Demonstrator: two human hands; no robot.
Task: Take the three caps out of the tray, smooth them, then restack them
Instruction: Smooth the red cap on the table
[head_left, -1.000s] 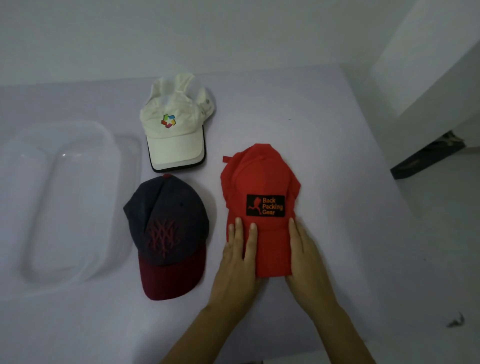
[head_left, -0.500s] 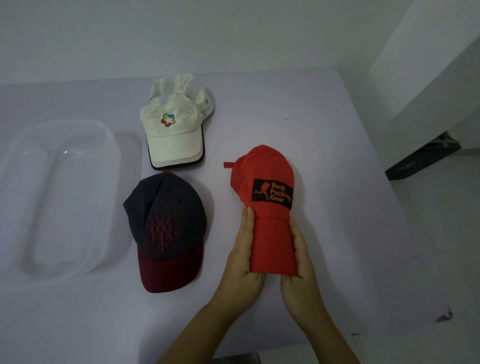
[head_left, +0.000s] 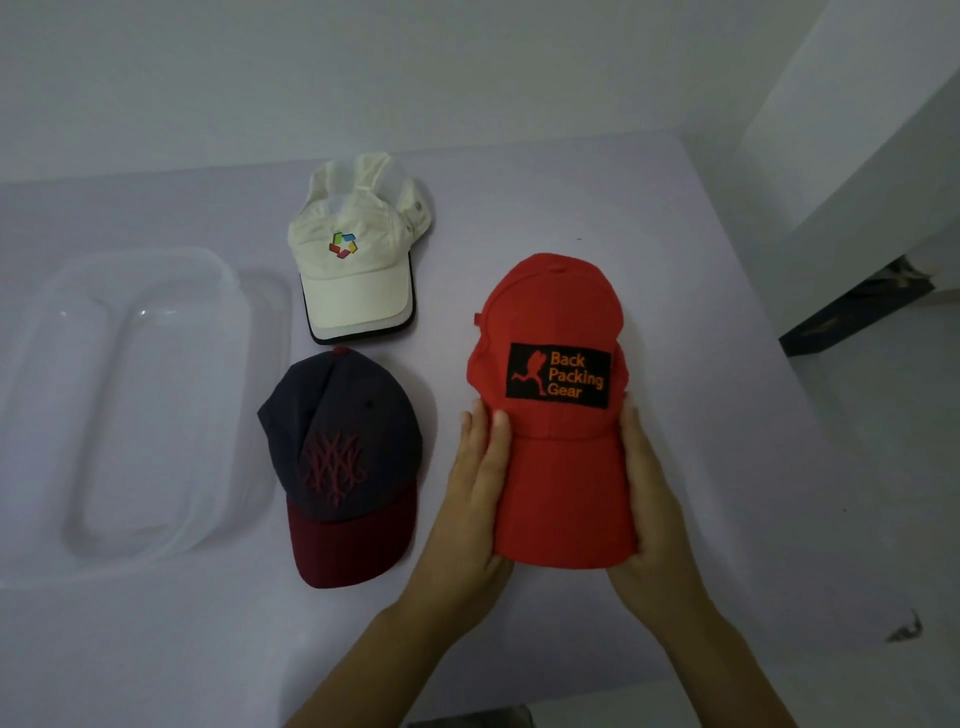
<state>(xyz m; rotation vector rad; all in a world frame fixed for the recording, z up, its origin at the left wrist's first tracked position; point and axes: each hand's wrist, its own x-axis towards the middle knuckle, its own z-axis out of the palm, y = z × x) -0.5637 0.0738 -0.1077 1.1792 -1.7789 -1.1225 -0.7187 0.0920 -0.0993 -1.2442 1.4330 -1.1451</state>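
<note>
- The red cap (head_left: 563, 483) sits in the lower centre-right of the frame, patch up and brim toward the person. It is held by the brim between both hands.
- The left hand (head_left: 470, 499) grasps the left brim edge. Its thumb lies on top near the brim seam and its fingers run straight along the side.
- The right hand (head_left: 652, 514) grasps the right brim edge. Most of its fingers are hidden by the brim, so how far they curl underneath cannot be told.
- Judgement: this two-sided brim hold keeps the crown free and symmetric, which suits shaping or carrying the cap without creasing it. Whether the crown rests on the table (head_left: 685, 249) or is raised off it cannot be told.
- The white cap (head_left: 358, 265) lies at upper centre. The navy cap (head_left: 337, 452) with a dark red brim lies directly below it in the frame, their edges nearly touching. Both have the brim toward the person.
- Judgement: laying the caps out singly, all the same way round, leaves each one accessible for smoothing and ready to stack.
- The tray (head_left: 249, 312) is a clear plastic container at the left of the frame, just beside the white and navy caps.
- Contents: all three caps lie outside the tray, so removal appears complete. Restacking is not yet done.
</note>
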